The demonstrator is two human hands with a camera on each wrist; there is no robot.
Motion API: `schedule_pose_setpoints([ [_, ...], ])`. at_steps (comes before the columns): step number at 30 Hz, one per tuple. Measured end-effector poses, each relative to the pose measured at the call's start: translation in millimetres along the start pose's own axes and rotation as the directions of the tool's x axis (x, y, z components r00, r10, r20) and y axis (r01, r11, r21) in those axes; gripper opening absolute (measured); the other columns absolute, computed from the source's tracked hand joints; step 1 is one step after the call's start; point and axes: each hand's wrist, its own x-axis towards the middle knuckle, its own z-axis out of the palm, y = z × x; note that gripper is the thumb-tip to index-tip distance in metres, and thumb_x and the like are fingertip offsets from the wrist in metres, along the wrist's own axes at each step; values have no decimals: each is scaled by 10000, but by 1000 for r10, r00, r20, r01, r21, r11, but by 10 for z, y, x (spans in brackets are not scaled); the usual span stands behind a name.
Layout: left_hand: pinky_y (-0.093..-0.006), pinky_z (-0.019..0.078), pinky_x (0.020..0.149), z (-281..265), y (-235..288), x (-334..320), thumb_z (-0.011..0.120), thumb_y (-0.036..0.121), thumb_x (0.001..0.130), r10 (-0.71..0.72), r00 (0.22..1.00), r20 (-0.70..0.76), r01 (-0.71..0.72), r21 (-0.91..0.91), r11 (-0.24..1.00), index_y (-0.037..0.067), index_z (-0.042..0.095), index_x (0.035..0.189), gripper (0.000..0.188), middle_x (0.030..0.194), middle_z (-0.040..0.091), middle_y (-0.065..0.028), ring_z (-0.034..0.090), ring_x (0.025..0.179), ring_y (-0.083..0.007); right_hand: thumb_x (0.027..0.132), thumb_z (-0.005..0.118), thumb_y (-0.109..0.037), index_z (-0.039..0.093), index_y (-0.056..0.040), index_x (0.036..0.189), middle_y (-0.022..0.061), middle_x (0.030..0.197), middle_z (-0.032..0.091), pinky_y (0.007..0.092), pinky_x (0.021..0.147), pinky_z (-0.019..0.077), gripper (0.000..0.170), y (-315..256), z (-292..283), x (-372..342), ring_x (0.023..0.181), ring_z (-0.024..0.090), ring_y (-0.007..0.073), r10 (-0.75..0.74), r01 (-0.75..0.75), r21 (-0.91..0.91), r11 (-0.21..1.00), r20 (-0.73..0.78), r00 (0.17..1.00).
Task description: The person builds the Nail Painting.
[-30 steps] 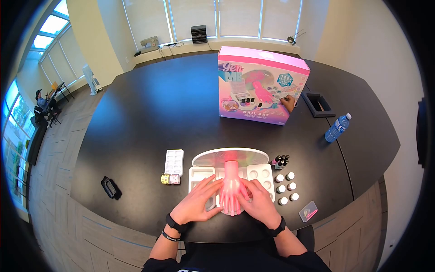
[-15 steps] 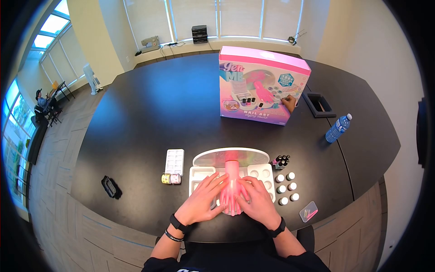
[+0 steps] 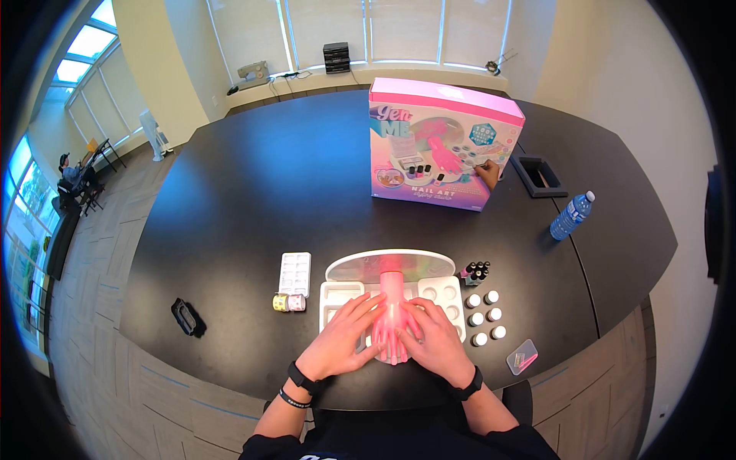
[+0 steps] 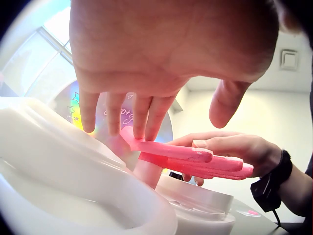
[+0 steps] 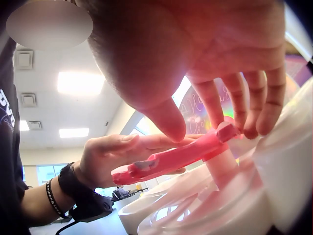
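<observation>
So the pink model hand (image 3: 394, 328) is up on its pale pink post (image 5: 222, 169) over the middle of the white tray (image 3: 451, 284), and you're on both sides of it: left hand (image 3: 343, 333) and right hand (image 3: 439, 343) are apart from each other, fingers long and loose, tips looking like they rest on it near the post end, nothing curled round it. My worry is tipping. Those pink fingers sticking out look front-heavy on one post, so if you lean harder on one side I reckon it could twist or pop loose (can't tell how it's fixed). Shoving it back might bump the upright panel (image 3: 360, 265), and a sliding tray could knock the white-capped pots (image 3: 473, 301) just off its right side, or the dark-capped bottles (image 3: 477, 270) behind those, across the tabletop (image 3: 253, 199). As for views, the head one flattens everything, so you'd never spot the gap under the pink fingers; the left wrist view shows it, plus your left thumb hanging clear. The right wrist view catches lettering on the panel that's lost from above. The head view is the one laying out all the pots and bottles, though, and the big box (image 3: 445, 146) farther back.
</observation>
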Motion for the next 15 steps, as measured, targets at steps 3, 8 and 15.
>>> schedule_pose_setpoints([
  [3,-528,341,1310,-22,-2,12,740,338,980,12,1000,-17,-12,14,1000,30,532,1608,730,1729,460,-151,369,1613,-420,1000,787,-296,693,-37,1411,150,1386,652,443,960,587,494,9,10,2,1167,674,350,-2,2,9,1000,1,1000],
  [8,-522,376,1289,-57,13,13,740,390,1019,33,998,-57,-32,15,999,23,558,1583,697,1688,506,-162,415,1585,-418,998,788,-294,690,-51,1421,156,1391,649,444,968,588,497,-9,-13,-11,1187,671,355,12,-13,31,999,7,1000],
  [15,-482,461,1209,-373,15,-117,794,268,970,-106,990,-96,100,-57,993,53,601,1544,643,1528,639,-196,588,1428,-410,982,799,-275,702,-48,1404,166,1418,648,459,1007,577,489,2,-128,-24,1255,645,378,-12,12,0,1000,-70,997],
])
